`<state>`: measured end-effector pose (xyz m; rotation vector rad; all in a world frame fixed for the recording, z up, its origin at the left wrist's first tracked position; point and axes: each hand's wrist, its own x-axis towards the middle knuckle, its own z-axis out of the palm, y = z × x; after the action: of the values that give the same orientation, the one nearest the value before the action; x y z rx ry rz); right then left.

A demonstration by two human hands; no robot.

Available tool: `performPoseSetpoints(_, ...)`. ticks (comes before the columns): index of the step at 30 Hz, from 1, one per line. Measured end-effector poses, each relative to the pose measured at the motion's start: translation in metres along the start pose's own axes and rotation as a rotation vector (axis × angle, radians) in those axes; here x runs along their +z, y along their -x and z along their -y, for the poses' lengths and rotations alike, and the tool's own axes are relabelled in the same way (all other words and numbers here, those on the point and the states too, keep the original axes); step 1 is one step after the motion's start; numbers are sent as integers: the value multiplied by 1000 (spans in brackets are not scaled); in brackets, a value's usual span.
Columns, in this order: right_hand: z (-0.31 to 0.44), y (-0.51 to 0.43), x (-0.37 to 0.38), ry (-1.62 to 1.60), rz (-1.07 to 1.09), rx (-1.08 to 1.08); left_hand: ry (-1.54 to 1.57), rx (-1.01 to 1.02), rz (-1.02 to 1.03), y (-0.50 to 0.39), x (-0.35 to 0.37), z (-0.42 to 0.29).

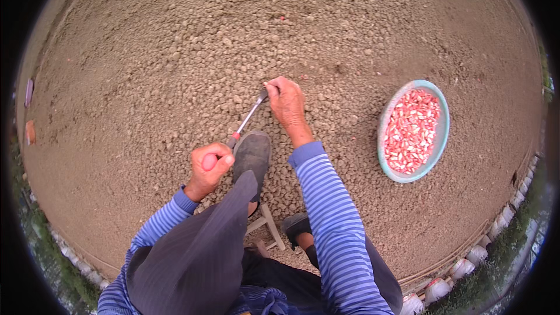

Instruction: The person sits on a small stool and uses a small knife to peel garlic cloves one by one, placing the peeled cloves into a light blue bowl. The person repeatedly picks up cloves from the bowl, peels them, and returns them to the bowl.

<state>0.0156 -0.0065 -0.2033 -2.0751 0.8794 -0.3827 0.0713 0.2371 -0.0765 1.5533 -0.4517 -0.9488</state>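
My left hand (210, 167) is closed round the red-ended handle of a small hand tool with a metal shaft (249, 118). The tool's dark, flattened tip rests at the lumpy soil (210, 83), beside the fingertips of my right hand (284, 98). Between the right thumb and forefinger a small pale piece shows, perhaps a seed; its kind is hard to tell. To the right, an oval-looking light blue basin (444, 129) holds many pink and white seeds (411, 133).
My shoe (253, 153) stands just below the tool, near a wooden stool (272, 227). Small red bits (282, 18) lie on the soil ahead. A brick-like block (30, 132) is at the far left. White bags (437, 289) line the plot's lower right edge.
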Motion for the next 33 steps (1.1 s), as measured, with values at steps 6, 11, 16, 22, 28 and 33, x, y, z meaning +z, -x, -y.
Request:
performPoseSetpoints(6, -9, 10, 10, -48, -5, -55, 48, -7, -3, -7, 4, -5)
performPoseSetpoints(11, -8, 33, 10, -57, -32, 58, 31, -69, -24, -6, 1, -10)
performPoseSetpoints(16, -4, 40, 10, -105, -49, 52, -6, -42, -10, -4, 0, -8)
performPoseSetpoints(22, 2, 47, -8, -109, 37, 175, 9, -54, -26, -6, 2, -13)
performPoseSetpoints(28, 2, 36, -8, -141, 37, 304, 116, -100, -83, -12, 6, -18)
performPoseSetpoints(33, 1, 27, -10, 120, -18, 199, 163, -95, -127, -16, 13, -24)
